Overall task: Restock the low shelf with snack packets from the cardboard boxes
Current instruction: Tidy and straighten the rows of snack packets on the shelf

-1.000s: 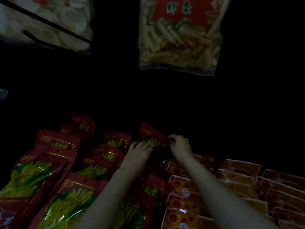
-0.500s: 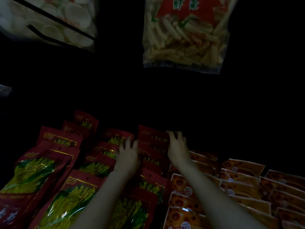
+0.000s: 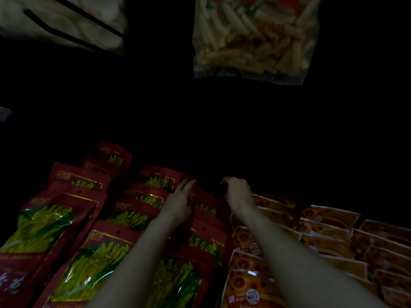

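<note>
Head view: your left hand [image 3: 178, 205] reaches forward with 2 fingers [image 3: 185, 185] held straight, their tips touching the top of a dark red foil snack packet with a green pictured window [image 3: 201, 204] at the back of the rows. Your right hand [image 3: 239, 192] hovers just beside it, fingers curled downward; you cannot tell whether they pinch anything, since the space beneath is too dark. The 2 hands are near each other but apart. More red packets [image 3: 89, 263] lie overlapping in rows on the left. Orange glossy packets [image 3: 329, 241] fill the rows on the right, under your right forearm. Above hangs a clear bag of pale stick snacks [image 3: 251, 41], and a clear bag of white round crackers [image 3: 66, 21] sits at upper left.
</note>
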